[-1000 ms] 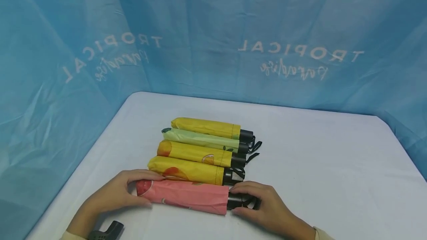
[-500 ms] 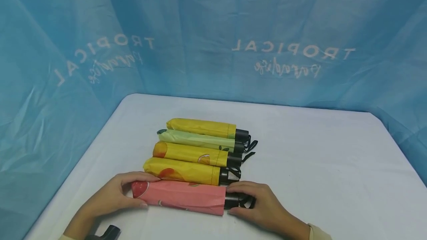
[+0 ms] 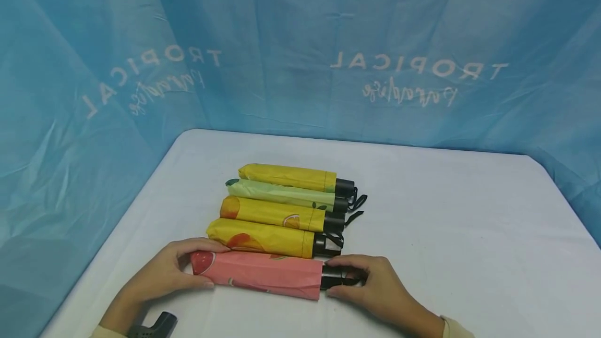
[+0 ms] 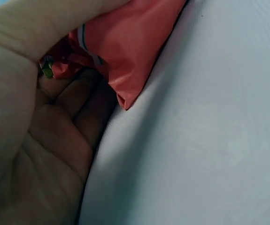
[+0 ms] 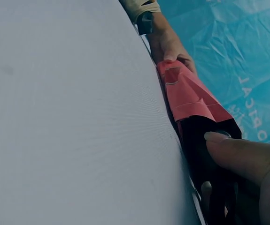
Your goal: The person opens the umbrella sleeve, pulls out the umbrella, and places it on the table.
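Note:
A pink folded umbrella (image 3: 263, 274) lies at the front of a row of folded umbrellas. The left hand (image 3: 171, 270) curls round its left end, thumb on the near side and fingers on the far side; in the left wrist view the hand (image 4: 45, 126) is beside the pink cloth (image 4: 125, 42). The right hand (image 3: 380, 288) grips the black handle (image 3: 332, 277) at the other end. In the right wrist view the thumb of the right hand (image 5: 247, 159) presses on the black handle (image 5: 196, 140). Just behind lies a yellow umbrella (image 3: 263, 238).
Farther back lie another yellow umbrella (image 3: 263, 212), a light green one (image 3: 281, 193) and a third yellow one (image 3: 286, 176), handles to the right with black straps. They rest on a white table (image 3: 446, 223). A blue printed curtain (image 3: 300, 40) stands behind and at the left.
The view has shifted slightly. Both hands stay at the two ends of the pink umbrella, and the right fingers have closed a little more round the handle and its strap.

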Available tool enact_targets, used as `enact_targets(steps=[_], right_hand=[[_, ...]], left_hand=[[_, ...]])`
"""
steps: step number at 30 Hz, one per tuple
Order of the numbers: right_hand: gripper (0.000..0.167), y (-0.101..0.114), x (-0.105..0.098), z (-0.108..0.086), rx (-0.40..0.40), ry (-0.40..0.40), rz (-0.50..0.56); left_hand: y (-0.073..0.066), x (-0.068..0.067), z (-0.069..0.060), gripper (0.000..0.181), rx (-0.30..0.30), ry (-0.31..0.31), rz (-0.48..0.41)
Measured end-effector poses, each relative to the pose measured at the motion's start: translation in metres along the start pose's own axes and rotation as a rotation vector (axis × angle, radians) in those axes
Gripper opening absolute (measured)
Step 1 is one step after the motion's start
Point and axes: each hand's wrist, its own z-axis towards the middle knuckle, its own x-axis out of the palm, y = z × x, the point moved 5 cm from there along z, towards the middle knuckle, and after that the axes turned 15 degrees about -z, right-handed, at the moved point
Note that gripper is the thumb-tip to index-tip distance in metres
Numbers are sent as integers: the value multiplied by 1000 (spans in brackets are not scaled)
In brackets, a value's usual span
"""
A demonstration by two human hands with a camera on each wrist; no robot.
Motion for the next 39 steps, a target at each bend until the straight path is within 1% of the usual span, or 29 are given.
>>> enact_targets(steps=[3, 7, 12, 14, 16, 23, 31, 37, 39], right_hand=[[40, -1, -1, -1, -16, -21, 7], [41, -2, -3, -4, -14, -22, 14], [42, -3, -7, -9, 20, -22, -59], [43, -4, -8, -11, 27, -28, -93], [42, -4, -9, -13, 28, -29, -103], [43, -5, -10, -16, 14, -22, -68], [44, -6, -13, -19, -25, -33, -52], [43, -6, -15, -19, -58, -40, -36], [43, -5, -15, -19, -66, -41, -39]], left_hand=[[1, 0, 0, 57, -5, -3, -14], [2, 0, 0, 57, 4, -3, -28], [2, 2, 1, 56, -21, 3, -32], [2, 3, 2, 56, -23, 11, -36], [1, 4, 2, 56, -20, 17, -37], [-1, 5, 2, 56, 21, 35, -58], [-2, 5, 0, 56, 1, 21, -44], [-4, 3, -1, 55, 38, 28, -43], [-4, 3, -1, 55, 37, 27, -44]])
